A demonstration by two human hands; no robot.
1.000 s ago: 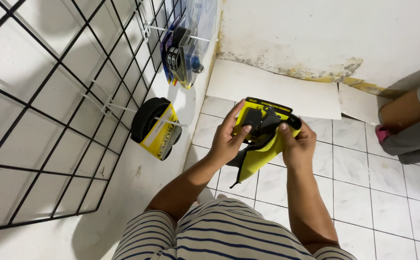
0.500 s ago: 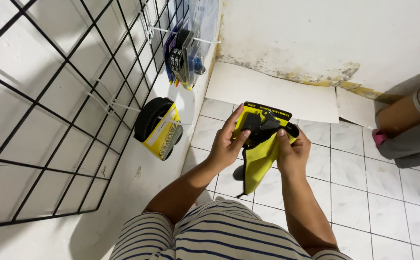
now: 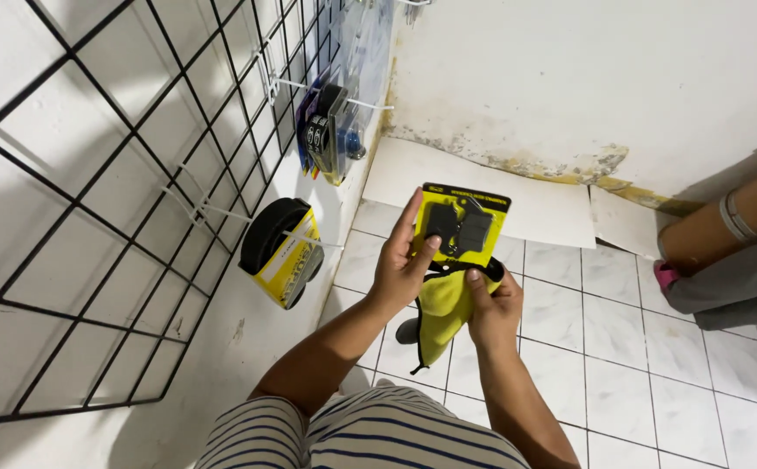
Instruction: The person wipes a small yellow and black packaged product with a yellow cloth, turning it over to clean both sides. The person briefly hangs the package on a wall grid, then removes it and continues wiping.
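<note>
The person stands over a white tiled floor (image 3: 621,347), close to a black wire grid panel (image 3: 92,217) mounted on the wall at their left, and holds a yellow blister pack (image 3: 461,227) up in front of their striped shirt (image 3: 370,439). The pack is a flat yellow card with two dark, blocky parts sealed on its face, brake pads by the look of them. The left hand (image 3: 403,265) grips the card by its left edge, fingers behind and thumb pressed on the front. The right hand (image 3: 493,304) is closed around a yellow cloth (image 3: 439,317) bunched just under the pack's lower edge, with its loose end hanging toward the floor; the cloth touches the bottom of the card. Judging from that, the wiping of this pack looks to be under way rather than finished, and the pack is not yet on any hook. On the panel, a round black item in a yellow sleeve (image 3: 278,250) hangs on a peg near the left forearm, and farther up a cluster of dark packaged parts (image 3: 328,130) hangs on another peg, so some stock is already in place. A sheet of pale card (image 3: 526,195) lies against the stained wall base, and another person's leg (image 3: 726,230) shows at the right edge, well apart from the work.
</note>
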